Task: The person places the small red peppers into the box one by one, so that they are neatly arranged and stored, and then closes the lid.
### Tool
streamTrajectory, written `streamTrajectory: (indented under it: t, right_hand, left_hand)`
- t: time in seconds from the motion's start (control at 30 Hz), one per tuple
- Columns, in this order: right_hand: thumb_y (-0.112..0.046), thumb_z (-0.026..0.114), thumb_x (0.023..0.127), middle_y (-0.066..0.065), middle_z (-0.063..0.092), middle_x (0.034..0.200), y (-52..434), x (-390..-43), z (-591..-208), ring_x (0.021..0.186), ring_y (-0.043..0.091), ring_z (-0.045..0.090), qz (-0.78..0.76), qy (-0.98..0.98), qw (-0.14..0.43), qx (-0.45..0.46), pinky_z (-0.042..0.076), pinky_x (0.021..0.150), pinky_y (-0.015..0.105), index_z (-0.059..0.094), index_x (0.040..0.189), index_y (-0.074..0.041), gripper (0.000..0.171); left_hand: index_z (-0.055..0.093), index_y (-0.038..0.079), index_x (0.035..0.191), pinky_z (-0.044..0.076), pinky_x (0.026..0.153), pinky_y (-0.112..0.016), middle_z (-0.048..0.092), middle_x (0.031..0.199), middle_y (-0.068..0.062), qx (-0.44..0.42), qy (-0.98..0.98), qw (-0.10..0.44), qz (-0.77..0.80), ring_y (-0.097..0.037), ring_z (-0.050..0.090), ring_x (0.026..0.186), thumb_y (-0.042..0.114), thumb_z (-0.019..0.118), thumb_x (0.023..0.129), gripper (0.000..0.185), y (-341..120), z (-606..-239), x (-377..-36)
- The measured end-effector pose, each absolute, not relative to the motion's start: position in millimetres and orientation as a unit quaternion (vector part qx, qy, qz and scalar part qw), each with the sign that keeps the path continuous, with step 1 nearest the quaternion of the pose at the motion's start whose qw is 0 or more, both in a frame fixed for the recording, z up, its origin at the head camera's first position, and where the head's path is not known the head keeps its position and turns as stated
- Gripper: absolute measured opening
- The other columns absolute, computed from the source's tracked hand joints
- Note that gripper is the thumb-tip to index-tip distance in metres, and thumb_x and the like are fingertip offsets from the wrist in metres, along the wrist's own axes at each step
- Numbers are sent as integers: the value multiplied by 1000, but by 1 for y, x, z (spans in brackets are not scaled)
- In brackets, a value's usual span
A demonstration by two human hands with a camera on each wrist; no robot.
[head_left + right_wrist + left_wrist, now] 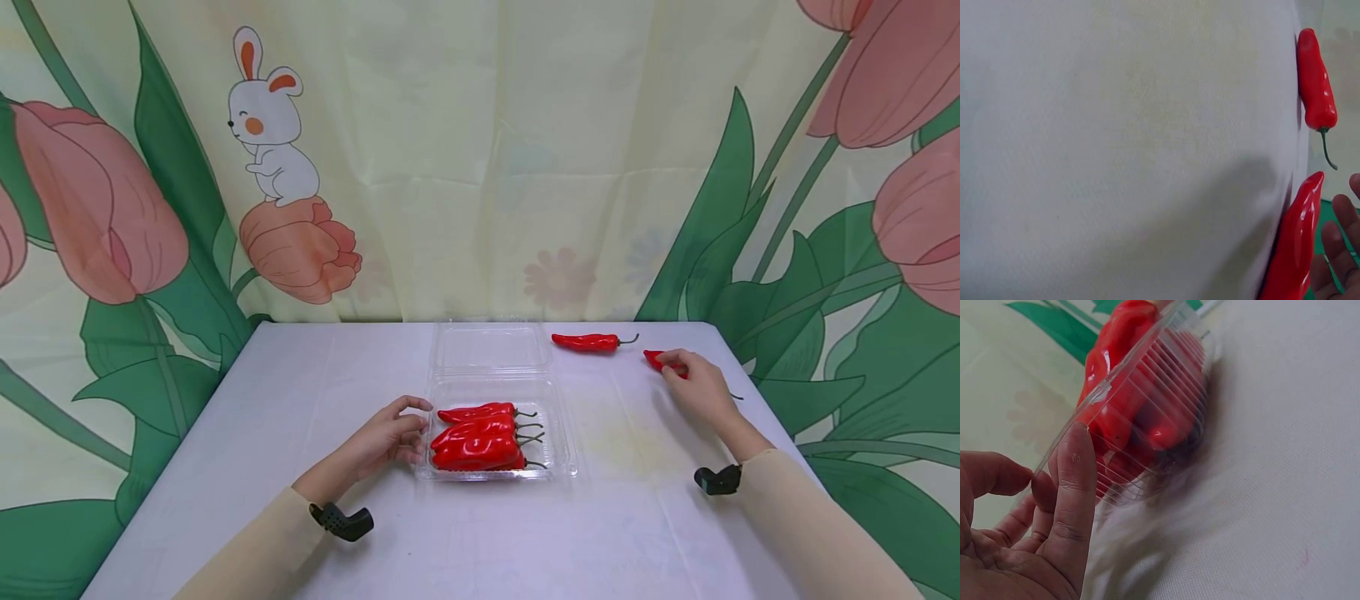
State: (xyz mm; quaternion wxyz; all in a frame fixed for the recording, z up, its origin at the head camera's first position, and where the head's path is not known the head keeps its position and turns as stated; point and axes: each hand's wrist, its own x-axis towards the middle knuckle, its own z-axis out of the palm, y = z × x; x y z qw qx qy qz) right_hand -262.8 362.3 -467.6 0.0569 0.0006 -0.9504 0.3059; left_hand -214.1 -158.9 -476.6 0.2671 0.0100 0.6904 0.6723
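Observation:
A clear plastic clamshell box [558, 433] lies with its lid [491, 346] folded back, holding several red peppers [480, 454] with green stems. At the box's left side is my left hand [386, 442]; in the left wrist view its thumb and fingers [1072, 487] pinch the clear rim. My right hand [697, 387] is over a red pepper [654, 359] at the table's right side and partly covers it. In the right wrist view that pepper [1297, 250] lies beside loosely spread fingers [1338, 250], which are not closed around it.
Another red pepper [585, 342] lies near the back edge of the white table [300, 400], right of the lid. Behind the table hangs a curtain [465, 167] printed with tulips and a rabbit.

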Motion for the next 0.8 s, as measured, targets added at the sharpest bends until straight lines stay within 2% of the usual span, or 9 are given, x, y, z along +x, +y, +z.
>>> streamTrajectory:
  t: [0.27, 0.5, 0.8]
  right_hand:
    - [-14, 62, 89, 26, 46, 128, 376, -265, -470, 114, 45, 43, 280, -956, 81, -23, 50, 86, 59, 53, 127, -3, 41]
    - [-12, 66, 84, 30, 41, 131, 387, -265, -475, 115, 50, 38, 244, -964, 98, -41, 49, 85, 61, 54, 124, -1, 43]
    - [-19, 63, 89, 32, 38, 132, 399, -261, -481, 115, 49, 39, 279, -954, 83, -75, 50, 86, 59, 35, 140, 1, 62]
  left_hand:
    - [39, 9, 131, 58, 64, -31, 56, 87, -9, 13, 687, 265, 676, -17, 57, 64, 16, 52, 95, 39, -159, -476, -214]
    - [39, 10, 131, 58, 65, -31, 55, 91, -10, 11, 690, 266, 673, -18, 58, 65, 16, 52, 95, 40, -159, -476, -214]
    - [39, 11, 132, 58, 65, -31, 54, 94, -11, 7, 692, 268, 670, -18, 58, 64, 18, 55, 95, 41, -159, -477, -214]
